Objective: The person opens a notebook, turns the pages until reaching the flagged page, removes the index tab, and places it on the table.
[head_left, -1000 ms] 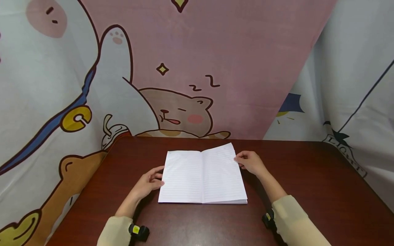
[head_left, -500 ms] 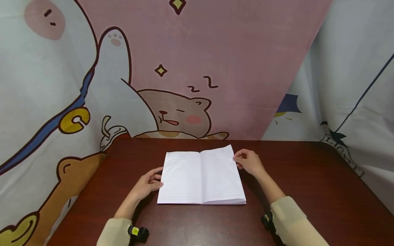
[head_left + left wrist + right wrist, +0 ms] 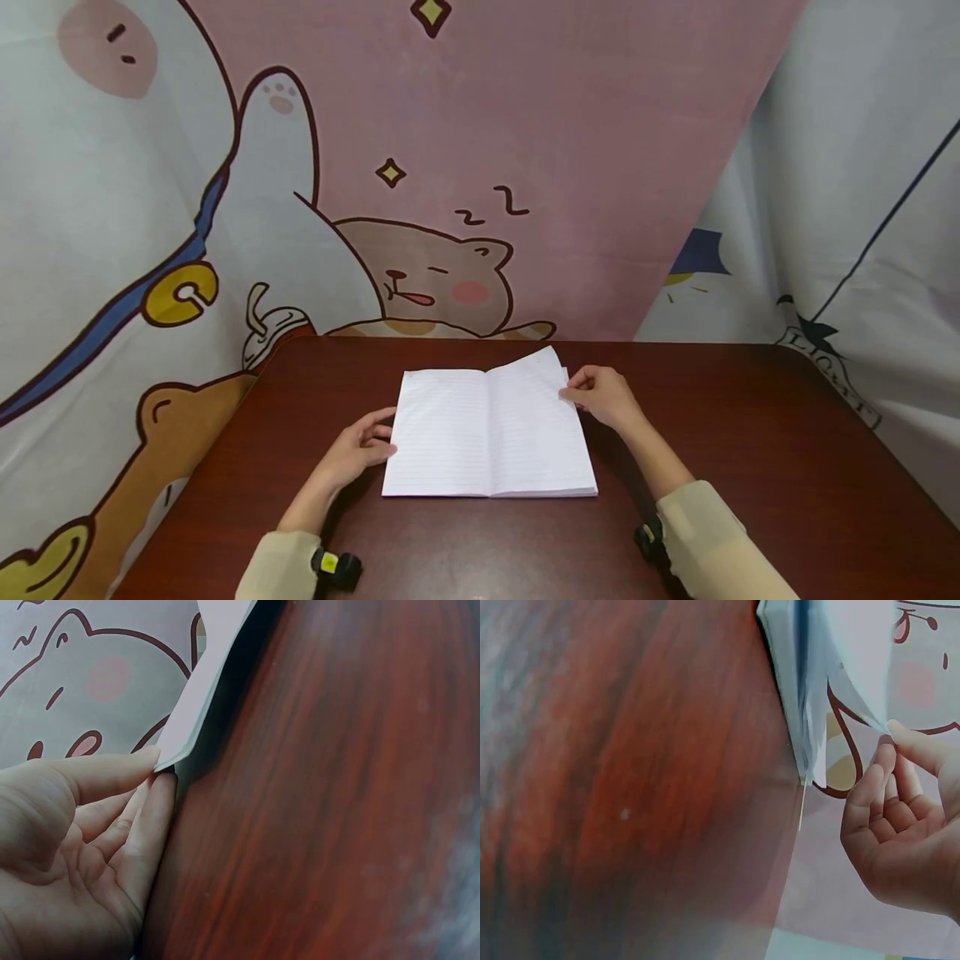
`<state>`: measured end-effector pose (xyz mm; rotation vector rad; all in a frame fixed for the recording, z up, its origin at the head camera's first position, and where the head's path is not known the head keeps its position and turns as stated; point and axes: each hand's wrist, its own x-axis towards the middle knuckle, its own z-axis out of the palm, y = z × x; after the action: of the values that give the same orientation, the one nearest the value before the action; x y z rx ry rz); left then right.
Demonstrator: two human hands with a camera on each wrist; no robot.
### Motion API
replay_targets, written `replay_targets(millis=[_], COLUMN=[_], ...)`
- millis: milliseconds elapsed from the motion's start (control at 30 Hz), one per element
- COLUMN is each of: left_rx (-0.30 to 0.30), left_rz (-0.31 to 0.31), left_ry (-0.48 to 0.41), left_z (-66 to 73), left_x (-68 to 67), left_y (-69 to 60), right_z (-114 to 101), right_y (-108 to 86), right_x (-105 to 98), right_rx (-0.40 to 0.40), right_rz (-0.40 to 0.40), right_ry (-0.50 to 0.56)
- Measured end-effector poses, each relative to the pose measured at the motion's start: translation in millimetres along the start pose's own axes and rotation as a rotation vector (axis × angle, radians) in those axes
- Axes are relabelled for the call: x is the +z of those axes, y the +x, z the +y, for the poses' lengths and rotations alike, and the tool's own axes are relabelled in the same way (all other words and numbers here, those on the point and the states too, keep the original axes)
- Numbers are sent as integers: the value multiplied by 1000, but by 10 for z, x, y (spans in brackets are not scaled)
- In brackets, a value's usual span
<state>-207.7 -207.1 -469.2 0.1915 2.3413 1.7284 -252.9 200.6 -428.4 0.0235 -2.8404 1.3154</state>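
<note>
Right hand [image 3: 609, 397] pinches a lifted page [image 3: 534, 385] by its outer edge while left hand [image 3: 356, 451] pinches the opposite edge of the notebook [image 3: 438, 437], open between them on the table [image 3: 480, 554]; turning seems in hand, next likely calling for a gentle leftward carry.

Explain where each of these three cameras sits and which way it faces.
Head: on the person's head, facing forward and down at the lined notebook; left hand, right hand and sleeves show.
Left wrist: on that wrist, facing the notebook edge the left hand holds; only that hand shows.
Right wrist: on that wrist, facing the raised page the right hand pinches; only that hand shows.
Both wrist views share the wooden table and cartoon backdrop.
</note>
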Motion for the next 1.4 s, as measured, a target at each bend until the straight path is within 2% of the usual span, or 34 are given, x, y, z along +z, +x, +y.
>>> replay_targets(millis=[200,367,500,733,867,933,1033,1200,1267,1400], left_rx=[-11,3,7,0,6,10,14,1,-7,-11], left_rz=[12,1,-6,-1,-3,-1,-6,0,5,9], left_ry=[-2,-2,1,-1,-4,1,12,19,19,14], left_z=[8,33,52,31,22,23,26,24,20,10], left_x=[14,17,17,22,17,14,11,17,19,20], left_y=[-4,-15,-14,-6,-14,-20,-27,-29,-24,-22], right_z=[-51,-110,-170,-246,-281,-289,-286,-285,-293,-322], right_y=[-37,-55,-70,-86,-125,-138,-135,-113,-125,-177], right_x=[-11,-30,-29,18,33,37,41,67,78,115], right_rx=[-78,-124,-154,-148,-171,-181,-163,19,81,94], right_rz=[55,124,164,139,191,191,107,-202,-307,-435], right_ry=[-119,-170,-179,-56,-130,-137,-36,382,515,629])
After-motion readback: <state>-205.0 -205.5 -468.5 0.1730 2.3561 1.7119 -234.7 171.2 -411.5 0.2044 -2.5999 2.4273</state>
